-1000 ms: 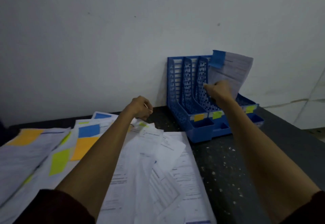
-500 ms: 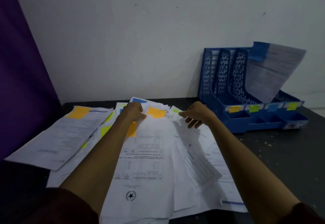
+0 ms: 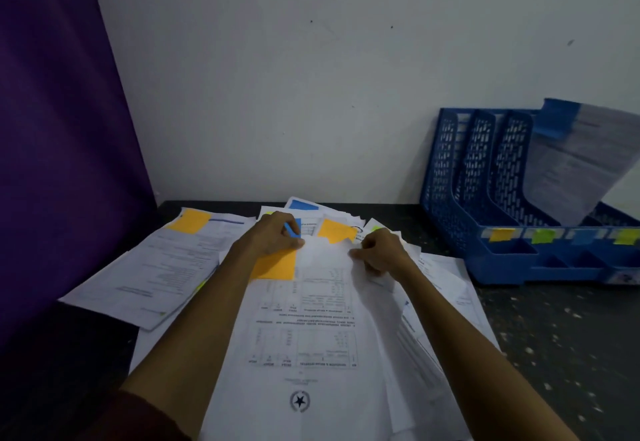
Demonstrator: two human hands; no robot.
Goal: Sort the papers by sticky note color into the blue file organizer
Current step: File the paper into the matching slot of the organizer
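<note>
A spread of white papers (image 3: 311, 329) with orange, blue and green sticky notes covers the dark table. My left hand (image 3: 275, 236) pinches the far edge of the top sheet beside an orange note (image 3: 277, 265) and a blue note (image 3: 293, 227). My right hand (image 3: 379, 251) has curled fingers gripping the sheet's far edge near another orange note (image 3: 334, 231). The blue file organizer (image 3: 485, 177) stands at the right against the wall. One paper with a blue note (image 3: 585, 160) leans in its third slot.
A purple panel (image 3: 59, 146) rises at the left. The white wall (image 3: 294, 76) lies behind. Orange, green, blue and yellow-green labels (image 3: 542, 235) mark the organizer's front tray. Another paper with an orange note (image 3: 188, 220) lies at far left. Speckled dark table (image 3: 554, 343) shows at right.
My right hand left the blue-note paper standing in the organizer and came back to the pile. Both hands now grip the top sheet's far edge. The view has swung left.
</note>
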